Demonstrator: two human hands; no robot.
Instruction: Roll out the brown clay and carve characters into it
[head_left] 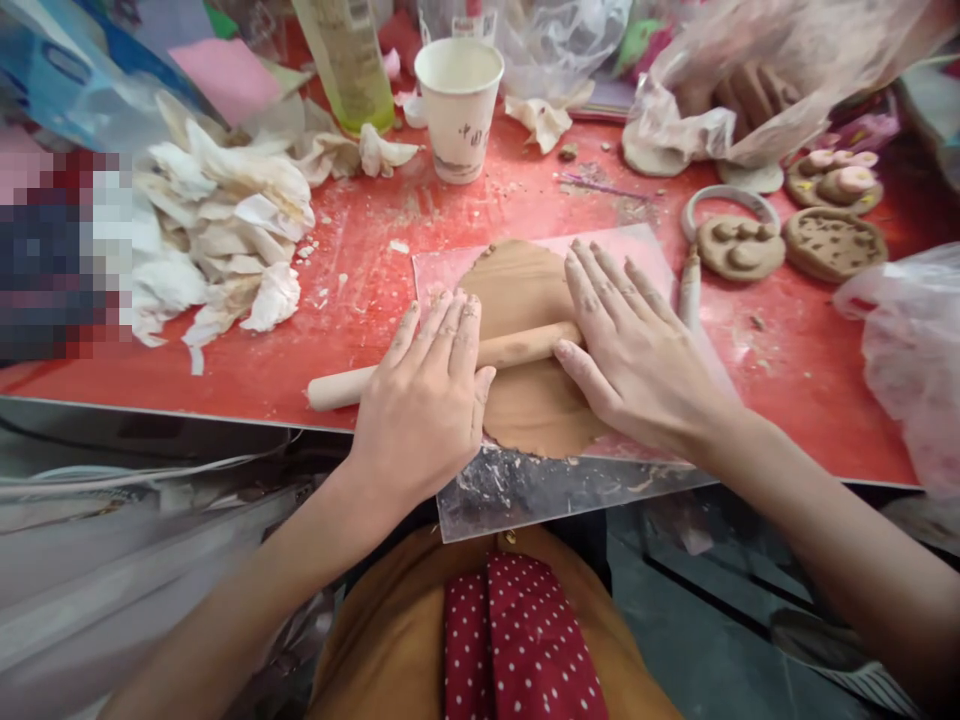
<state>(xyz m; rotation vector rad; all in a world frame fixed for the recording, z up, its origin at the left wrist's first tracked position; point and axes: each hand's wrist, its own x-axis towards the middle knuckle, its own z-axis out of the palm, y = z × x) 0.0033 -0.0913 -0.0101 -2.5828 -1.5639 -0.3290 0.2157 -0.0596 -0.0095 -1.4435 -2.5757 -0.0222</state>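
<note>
A flattened slab of brown clay (525, 290) lies on a clear plastic sheet (495, 500) that overhangs the table's front edge. Across the slab runs a wooden rolling pin (529, 345), its left end sticking out past the clay. My left hand (427, 400) rests flat on the pin left of the slab's middle, fingers stretched forward. On the right part of the pin lies my right hand (637, 350), fingers extended and slightly apart, covering that end. Both palms face down and neither hand wraps around the pin.
Crumpled tissues (225, 220) are heaped at the left. A paper cup (459, 110) and a bottle (349, 70) stand at the back. To the right are a ring (731, 195), a pen-like tool (690, 285), shaped clay discs (836, 243) and plastic bags (907, 340).
</note>
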